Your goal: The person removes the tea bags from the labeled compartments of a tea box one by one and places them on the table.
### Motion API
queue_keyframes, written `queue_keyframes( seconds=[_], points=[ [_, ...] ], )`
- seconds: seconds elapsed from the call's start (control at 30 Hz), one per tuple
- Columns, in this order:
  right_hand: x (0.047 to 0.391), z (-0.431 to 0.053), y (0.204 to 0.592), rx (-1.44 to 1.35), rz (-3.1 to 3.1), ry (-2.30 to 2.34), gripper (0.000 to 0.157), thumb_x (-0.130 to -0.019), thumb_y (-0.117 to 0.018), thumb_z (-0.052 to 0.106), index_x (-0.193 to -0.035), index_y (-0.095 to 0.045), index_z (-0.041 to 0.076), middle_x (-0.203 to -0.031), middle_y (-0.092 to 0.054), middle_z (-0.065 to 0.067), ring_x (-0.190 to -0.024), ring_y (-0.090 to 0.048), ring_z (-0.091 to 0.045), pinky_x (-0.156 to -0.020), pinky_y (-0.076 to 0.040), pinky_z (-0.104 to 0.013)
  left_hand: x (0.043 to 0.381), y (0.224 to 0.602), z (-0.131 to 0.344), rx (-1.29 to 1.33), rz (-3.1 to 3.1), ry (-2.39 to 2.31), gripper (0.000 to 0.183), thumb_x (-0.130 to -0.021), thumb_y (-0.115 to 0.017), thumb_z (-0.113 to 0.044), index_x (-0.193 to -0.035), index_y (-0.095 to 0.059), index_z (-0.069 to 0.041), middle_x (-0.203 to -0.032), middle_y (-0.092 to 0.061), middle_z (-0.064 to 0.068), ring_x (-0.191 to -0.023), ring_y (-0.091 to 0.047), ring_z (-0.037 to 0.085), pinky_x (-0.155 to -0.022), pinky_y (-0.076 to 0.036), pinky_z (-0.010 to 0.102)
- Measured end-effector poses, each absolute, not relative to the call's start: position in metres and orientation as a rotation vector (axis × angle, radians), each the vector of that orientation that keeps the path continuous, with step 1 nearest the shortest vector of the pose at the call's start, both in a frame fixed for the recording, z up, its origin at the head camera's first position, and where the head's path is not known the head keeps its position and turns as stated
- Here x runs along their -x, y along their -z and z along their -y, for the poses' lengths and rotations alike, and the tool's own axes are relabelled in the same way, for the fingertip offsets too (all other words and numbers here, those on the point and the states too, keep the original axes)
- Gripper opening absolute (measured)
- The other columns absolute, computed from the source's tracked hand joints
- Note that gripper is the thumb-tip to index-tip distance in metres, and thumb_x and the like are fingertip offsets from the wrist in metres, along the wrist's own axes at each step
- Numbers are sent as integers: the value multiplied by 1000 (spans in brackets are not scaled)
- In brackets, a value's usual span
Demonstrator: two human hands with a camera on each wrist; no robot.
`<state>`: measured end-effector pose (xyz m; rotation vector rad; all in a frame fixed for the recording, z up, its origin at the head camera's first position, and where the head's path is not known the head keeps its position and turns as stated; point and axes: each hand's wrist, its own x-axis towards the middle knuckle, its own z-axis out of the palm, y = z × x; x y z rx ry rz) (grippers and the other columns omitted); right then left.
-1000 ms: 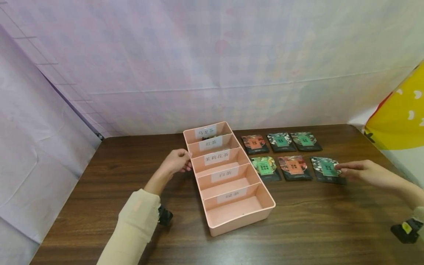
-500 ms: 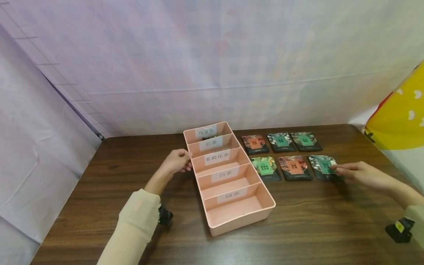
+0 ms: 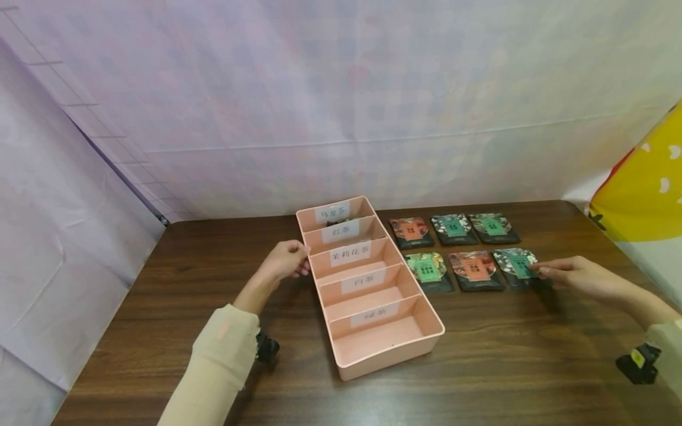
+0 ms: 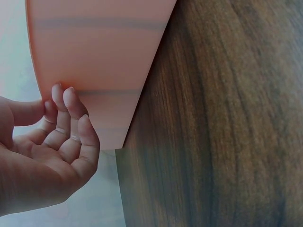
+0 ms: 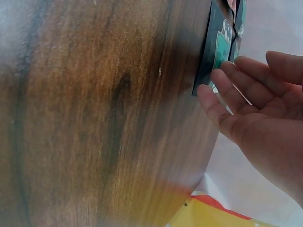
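Observation:
A pink divided box (image 3: 383,361) with white paper labels in its compartments stands at the middle of the table. My left hand (image 3: 286,259) is at its left rim, thumb and forefinger pinching the edge while the other fingers curl loosely against the outer wall (image 4: 104,56). Right of the box lie several dark tea sachets in two rows. Extended fingers of my right hand (image 3: 591,278) touch the right end of a tea sachet with a white-flower print and green label (image 3: 514,264). In the right wrist view, that right hand (image 5: 265,104) has relaxed fingers overlapping the sachet (image 5: 213,52).
Beside the touched sachet lies a red-labelled sachet (image 3: 476,271), then a light-green one (image 3: 429,271) against the box. Another row behind includes a red-labelled sachet (image 3: 411,232). Something dark sits in the box's rear compartment. A pale curtain (image 3: 341,118) hangs behind the wooden table (image 3: 213,254).
My right hand has moved left, and the white-flower sachet under its fingers has slid left towards the red-labelled one. The left hand and the box stay put.

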<state>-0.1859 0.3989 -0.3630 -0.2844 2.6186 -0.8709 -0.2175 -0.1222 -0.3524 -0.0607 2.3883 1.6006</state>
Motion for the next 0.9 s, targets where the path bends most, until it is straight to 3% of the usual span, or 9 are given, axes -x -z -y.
queue_keyframes(
  seconds=[0.13,0.37,0.9],
  points=[
    [186,-399,362,290,-2617,866,43,-100,-36,18,-126,-39,-17,-123,-40,-40,-107,-49,-46,-76,-50,-40,218,353,122,57,-2386,-1609,18,-96,-46,-13,-84,-51,-1,-63,-55,4,-52,-53,9,-52,-43,24],
    [186,-400,359,268,-2627,929,42,-100,-38,19,-125,-43,-15,-119,-46,-37,-100,-55,-31,-74,-51,-35,217,352,122,62,-2384,-1601,18,-96,-45,-13,-85,-51,-1,-63,-54,3,-53,-53,9,-54,-44,26],
    [197,-380,342,327,-2654,890,44,-99,-40,24,-124,-46,-12,-119,-50,-32,-100,-56,-37,-74,-51,-40,217,352,122,72,-2379,-1598,17,-96,-46,-13,-85,-51,-1,-63,-54,3,-53,-53,10,-56,-45,27]
  ],
)
